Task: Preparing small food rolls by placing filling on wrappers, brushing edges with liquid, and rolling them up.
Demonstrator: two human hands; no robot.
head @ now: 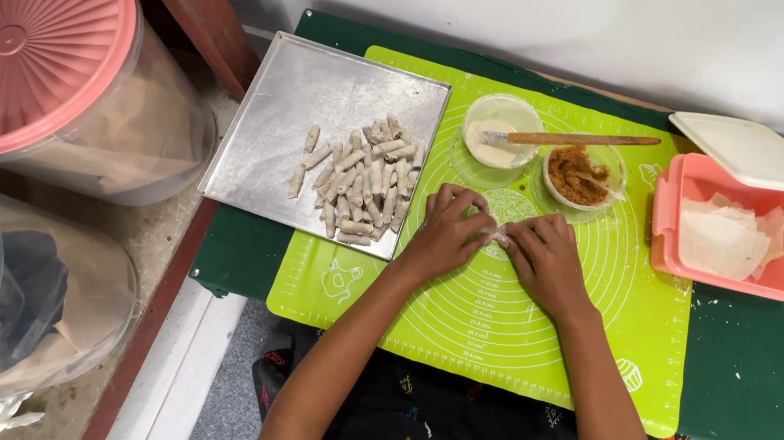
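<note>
Head view: left hand (448, 229) and right hand (539, 253) curled, fingertips pinching one small wrapper roll (495, 235) on green mat (538, 340). Many finished rolls (362, 181) piled on tray (278, 124); wrappers (725, 239) and filling (577, 177) left.

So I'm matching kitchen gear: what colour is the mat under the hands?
Bright lime green mat with pale printed circles, seen in the head view.

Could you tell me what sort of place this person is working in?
Probably a home kitchen corner set up for snack-making: a low green table with a lime silicone mat, a metal tray of small rolled pastries, and a pink box of wrappers.
</note>
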